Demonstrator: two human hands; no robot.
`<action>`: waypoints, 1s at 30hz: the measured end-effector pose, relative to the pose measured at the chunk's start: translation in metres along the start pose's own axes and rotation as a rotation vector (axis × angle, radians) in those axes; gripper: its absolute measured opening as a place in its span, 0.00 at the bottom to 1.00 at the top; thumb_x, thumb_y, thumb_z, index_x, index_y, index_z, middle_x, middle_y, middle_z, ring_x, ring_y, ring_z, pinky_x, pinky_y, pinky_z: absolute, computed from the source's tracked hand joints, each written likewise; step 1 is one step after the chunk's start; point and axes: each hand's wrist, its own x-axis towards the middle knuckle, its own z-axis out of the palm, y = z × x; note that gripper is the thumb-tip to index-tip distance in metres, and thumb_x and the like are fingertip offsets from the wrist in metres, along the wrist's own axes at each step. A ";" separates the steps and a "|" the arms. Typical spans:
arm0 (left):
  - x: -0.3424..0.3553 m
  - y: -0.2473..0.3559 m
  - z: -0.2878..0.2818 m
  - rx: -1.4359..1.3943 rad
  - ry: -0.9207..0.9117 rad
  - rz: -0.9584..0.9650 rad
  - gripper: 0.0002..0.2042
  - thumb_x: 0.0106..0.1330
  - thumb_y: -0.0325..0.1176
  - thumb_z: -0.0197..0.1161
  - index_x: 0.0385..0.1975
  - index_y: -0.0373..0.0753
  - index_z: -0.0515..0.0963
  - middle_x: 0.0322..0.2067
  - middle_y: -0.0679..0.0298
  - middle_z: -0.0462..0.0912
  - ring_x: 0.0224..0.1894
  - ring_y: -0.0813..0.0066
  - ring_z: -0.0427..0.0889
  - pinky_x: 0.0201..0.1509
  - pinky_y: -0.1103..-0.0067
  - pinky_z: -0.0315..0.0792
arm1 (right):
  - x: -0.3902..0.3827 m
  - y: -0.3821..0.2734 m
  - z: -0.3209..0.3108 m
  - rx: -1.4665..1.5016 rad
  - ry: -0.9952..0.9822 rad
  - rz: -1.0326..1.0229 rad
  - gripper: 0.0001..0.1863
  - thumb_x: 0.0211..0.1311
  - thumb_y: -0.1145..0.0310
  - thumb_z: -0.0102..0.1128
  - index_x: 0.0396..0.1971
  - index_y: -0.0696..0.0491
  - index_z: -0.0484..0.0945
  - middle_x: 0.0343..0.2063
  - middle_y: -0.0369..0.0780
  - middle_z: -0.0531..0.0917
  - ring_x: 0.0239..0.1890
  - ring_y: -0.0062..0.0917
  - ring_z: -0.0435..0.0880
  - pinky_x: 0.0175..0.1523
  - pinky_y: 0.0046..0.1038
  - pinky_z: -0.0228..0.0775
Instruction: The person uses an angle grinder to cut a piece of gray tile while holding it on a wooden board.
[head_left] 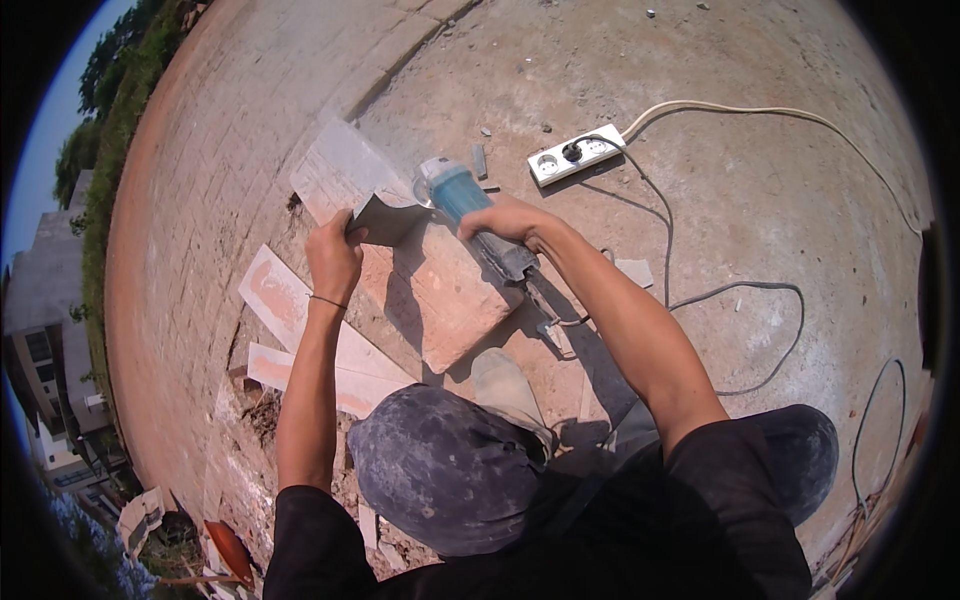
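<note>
Your left hand (pixel 336 250) grips a tile (pixel 345 170) by its edge, your right hand (pixel 505 217) a grinder (pixel 457 192), broad ground (pixel 540 75) beyond.

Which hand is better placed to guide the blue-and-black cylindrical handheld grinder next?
Probably the right hand: it already grips the grinder, whose front end is beside the pale, thin, flat slab. The left hand seems less suited, being occupied holding the slab's near edge.
</note>
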 end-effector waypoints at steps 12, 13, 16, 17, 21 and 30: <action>-0.001 -0.002 0.000 0.021 -0.009 -0.011 0.10 0.54 0.27 0.68 0.36 0.36 0.80 0.25 0.47 0.81 0.30 0.47 0.81 0.33 0.62 0.72 | -0.017 -0.012 0.010 0.044 -0.040 -0.025 0.25 0.38 0.62 0.72 0.38 0.61 0.80 0.32 0.44 0.82 0.30 0.28 0.82 0.35 0.27 0.72; -0.001 -0.002 0.000 0.014 -0.006 -0.007 0.10 0.54 0.27 0.68 0.36 0.36 0.80 0.25 0.47 0.81 0.30 0.47 0.81 0.33 0.62 0.72 | -0.016 -0.012 0.010 0.022 -0.032 -0.018 0.26 0.38 0.61 0.72 0.38 0.61 0.80 0.33 0.45 0.82 0.30 0.28 0.82 0.35 0.27 0.72; -0.001 -0.002 0.000 0.005 -0.008 -0.004 0.10 0.54 0.27 0.68 0.36 0.36 0.80 0.25 0.47 0.81 0.30 0.47 0.81 0.33 0.62 0.72 | -0.011 -0.007 0.007 -0.025 -0.014 -0.014 0.27 0.37 0.61 0.72 0.38 0.62 0.80 0.33 0.46 0.82 0.31 0.28 0.82 0.35 0.27 0.72; 0.000 -0.002 0.000 0.010 -0.013 -0.008 0.10 0.54 0.27 0.68 0.36 0.36 0.80 0.25 0.47 0.80 0.30 0.47 0.81 0.33 0.62 0.72 | -0.008 -0.003 0.006 -0.028 -0.012 -0.024 0.27 0.37 0.60 0.72 0.38 0.63 0.81 0.33 0.46 0.82 0.31 0.29 0.82 0.35 0.28 0.72; -0.001 -0.005 0.001 0.015 -0.015 -0.014 0.10 0.54 0.27 0.68 0.36 0.36 0.80 0.24 0.47 0.80 0.30 0.46 0.81 0.32 0.62 0.71 | -0.002 0.003 0.002 -0.030 -0.017 -0.014 0.27 0.37 0.60 0.72 0.37 0.63 0.81 0.34 0.47 0.83 0.31 0.30 0.82 0.35 0.28 0.73; -0.001 -0.006 0.001 0.004 -0.034 -0.031 0.10 0.54 0.27 0.68 0.36 0.36 0.80 0.25 0.46 0.80 0.30 0.46 0.81 0.33 0.62 0.72 | -0.015 -0.006 0.001 -0.002 0.002 -0.005 0.26 0.38 0.61 0.72 0.38 0.63 0.80 0.33 0.46 0.82 0.30 0.28 0.82 0.35 0.28 0.73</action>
